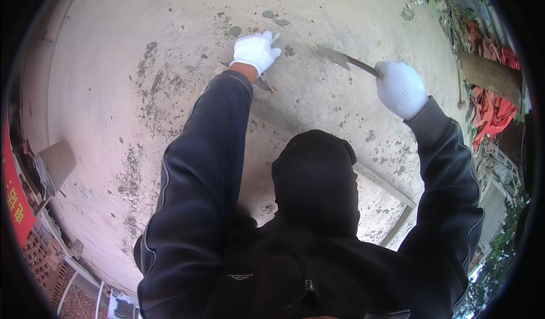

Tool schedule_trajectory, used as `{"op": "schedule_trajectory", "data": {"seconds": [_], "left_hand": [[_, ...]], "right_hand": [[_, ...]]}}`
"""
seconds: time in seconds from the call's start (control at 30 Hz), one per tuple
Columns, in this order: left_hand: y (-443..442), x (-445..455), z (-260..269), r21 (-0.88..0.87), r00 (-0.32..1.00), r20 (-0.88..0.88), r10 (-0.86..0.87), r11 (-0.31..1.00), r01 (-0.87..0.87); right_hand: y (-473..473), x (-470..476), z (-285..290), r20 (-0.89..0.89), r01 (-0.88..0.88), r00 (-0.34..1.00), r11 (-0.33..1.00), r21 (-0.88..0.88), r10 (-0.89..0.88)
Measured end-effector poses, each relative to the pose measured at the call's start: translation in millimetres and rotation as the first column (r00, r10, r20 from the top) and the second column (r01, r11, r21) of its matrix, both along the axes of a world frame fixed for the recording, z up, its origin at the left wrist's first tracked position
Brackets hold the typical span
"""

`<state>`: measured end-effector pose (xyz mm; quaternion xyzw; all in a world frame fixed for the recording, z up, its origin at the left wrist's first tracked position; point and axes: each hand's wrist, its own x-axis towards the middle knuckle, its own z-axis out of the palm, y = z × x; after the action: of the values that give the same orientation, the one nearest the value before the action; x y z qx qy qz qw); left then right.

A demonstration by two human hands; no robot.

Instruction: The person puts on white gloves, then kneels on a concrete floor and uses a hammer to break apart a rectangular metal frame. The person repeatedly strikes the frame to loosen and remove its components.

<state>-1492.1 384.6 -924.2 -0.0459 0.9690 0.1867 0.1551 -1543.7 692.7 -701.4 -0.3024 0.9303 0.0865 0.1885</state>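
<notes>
My left hand, in a white knit glove, is closed around a short pale stick-like piece whose end shows past the fingers. Much of that piece is hidden by the glove. Below the left wrist, a dark splintered piece of wood lies on the concrete ground, partly covered by the sleeve. My right hand, also gloved in white, grips a hand tool with a pointed, notched metal blade. Its blade points left toward the left hand, apart from it; its handle end is hidden in the glove.
A bucket-like container with coiled wire stands at the left, near a red banner bearing writing. On the right are a thick wooden beam, red cloth and plant debris. A raised straight edge crosses the ground beside my head.
</notes>
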Motion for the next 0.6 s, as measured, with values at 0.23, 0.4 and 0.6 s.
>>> {"op": "schedule_trajectory", "data": {"seconds": [0.23, 0.4, 0.6], "left_hand": [[-7, -4, -14, -0.030, 0.993, 0.083, 0.087, 0.996, -0.085], [-7, -7, -21, -0.021, 0.987, 0.089, 0.136, 0.991, -0.135], [-2, -9, -13, 0.073, 0.956, 0.232, 0.182, 0.976, -0.203]], "right_hand": [[1, 7, 0, -0.009, 0.016, 1.000, 0.999, -0.039, -0.017], [0, 3, 3, 0.014, 0.032, 0.999, 0.999, -0.029, -0.032], [3, -3, -1, 0.027, 0.026, 0.999, 0.999, -0.019, -0.025]]}}
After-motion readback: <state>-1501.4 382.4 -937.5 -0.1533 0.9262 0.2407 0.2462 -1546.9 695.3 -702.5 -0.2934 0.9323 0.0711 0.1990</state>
